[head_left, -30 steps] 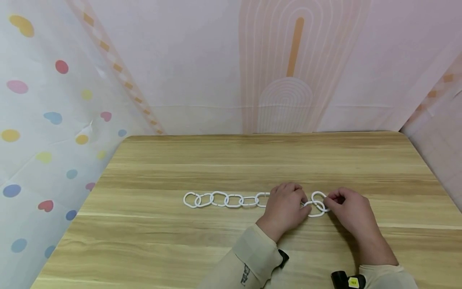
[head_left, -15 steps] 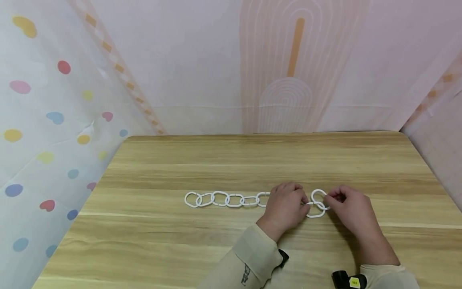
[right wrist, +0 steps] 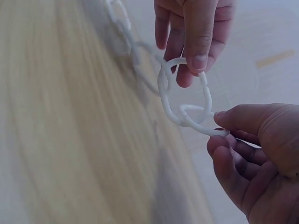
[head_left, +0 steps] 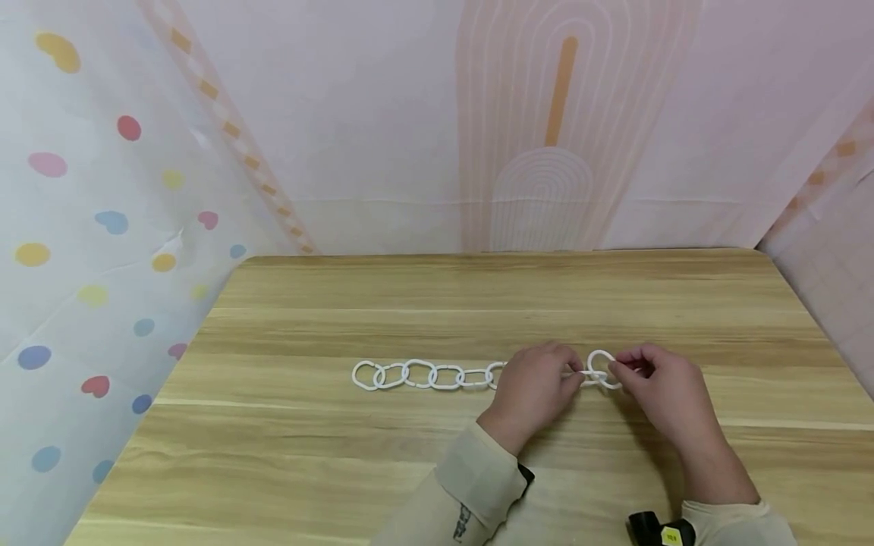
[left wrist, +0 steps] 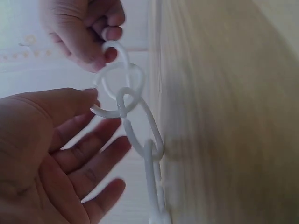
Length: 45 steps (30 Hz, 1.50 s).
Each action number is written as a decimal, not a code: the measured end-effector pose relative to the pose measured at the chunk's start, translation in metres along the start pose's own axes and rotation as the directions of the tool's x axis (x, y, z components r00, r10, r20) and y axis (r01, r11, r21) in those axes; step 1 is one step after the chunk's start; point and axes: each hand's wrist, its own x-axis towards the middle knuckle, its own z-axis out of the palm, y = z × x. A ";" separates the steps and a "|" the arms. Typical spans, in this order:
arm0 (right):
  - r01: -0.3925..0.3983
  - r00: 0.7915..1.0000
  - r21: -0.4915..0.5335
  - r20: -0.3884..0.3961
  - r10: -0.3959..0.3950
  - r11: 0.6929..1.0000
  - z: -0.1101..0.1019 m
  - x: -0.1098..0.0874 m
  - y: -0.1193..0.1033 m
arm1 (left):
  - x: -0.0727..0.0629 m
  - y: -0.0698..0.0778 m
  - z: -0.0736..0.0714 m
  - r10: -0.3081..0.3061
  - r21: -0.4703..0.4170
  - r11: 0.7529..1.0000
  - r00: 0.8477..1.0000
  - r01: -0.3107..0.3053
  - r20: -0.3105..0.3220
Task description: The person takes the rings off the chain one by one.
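Note:
A chain of white plastic links runs left to right across the wooden table. My left hand covers part of it. Between thumb and forefinger it pinches one link, which has a small split in its side in the right wrist view. Hooked through that link is the end link, pinched by the thumb and fingertips of my right hand. In the left wrist view both held links are raised beside the tabletop, and further links trail down from them.
The wooden table reaches back to a pale patterned cloth backdrop. A dotted cloth hangs along the left side. A black wrist device sits at the right cuff.
Both hands have shifted slightly, and the two links between them have risen toward the far side and drawn closer to the left hand. The grips look the same.

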 end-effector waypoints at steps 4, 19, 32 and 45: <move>0.019 0.999 0.020 -0.036 -0.018 1.000 -0.001 -0.002 -0.007 | -0.002 -0.001 -0.003 -0.009 -0.051 0.999 1.000 0.009 0.000; 0.132 0.983 0.070 -0.140 -0.121 0.989 -0.005 -0.012 -0.035 | -0.006 -0.009 -0.012 0.018 -0.203 0.978 0.993 -0.042 -0.117; 0.198 0.964 0.062 -0.191 -0.183 0.978 0.000 -0.016 -0.038 | -0.010 -0.009 -0.011 0.088 -0.228 0.966 0.986 -0.120 -0.145; 0.185 0.963 0.085 -0.214 -0.164 0.979 0.000 -0.017 -0.042 | -0.012 -0.014 -0.012 0.091 -0.199 0.973 0.988 -0.115 -0.125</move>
